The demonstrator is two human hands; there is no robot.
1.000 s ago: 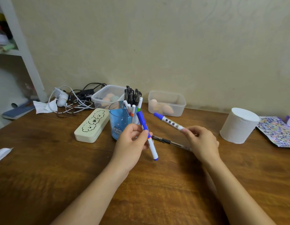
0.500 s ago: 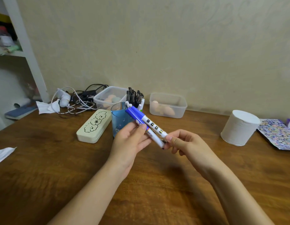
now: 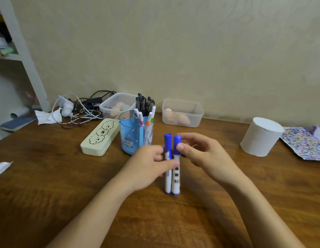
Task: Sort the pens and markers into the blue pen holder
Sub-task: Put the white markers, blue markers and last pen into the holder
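1. Take the blue pen holder (image 3: 133, 134) on the wooden table (image 3: 48, 176) as your landmark. Far to its left, at the table's edge, lies a scrap of white paper (image 3: 1, 168).
2. Behind and to the left of the holder you see a tangle of cables and a white charger (image 3: 75, 110) beside a crumpled tissue (image 3: 47, 116).
3. Just left of the holder, close to its wall, a cream pencil case (image 3: 100, 136) with cloud drawings lies flat.
4. Behind the holder stands a clear tub (image 3: 116, 106). The holder itself already carries black pens (image 3: 144, 103) and several white markers with coloured bands (image 3: 143, 119), all upright or leaning.
5. In front of the holder and a little to its right, your left hand (image 3: 150, 167) is closed around the barrels of two blue-capped markers (image 3: 171, 165), thumb across them.
6. The markers stand upright side by side, touching, caps up, their lower ends at or just above the table; you cannot tell which.
7. Your right hand (image 3: 204, 156) pinches the cap of the right-hand marker between thumb and fingers.
8. Behind and to the right of the holder sits a second clear tub (image 3: 182, 113).
9. Well to the right stand a roll of white tissue (image 3: 261, 136) and, beyond it, a sticker sheet (image 3: 304, 144).
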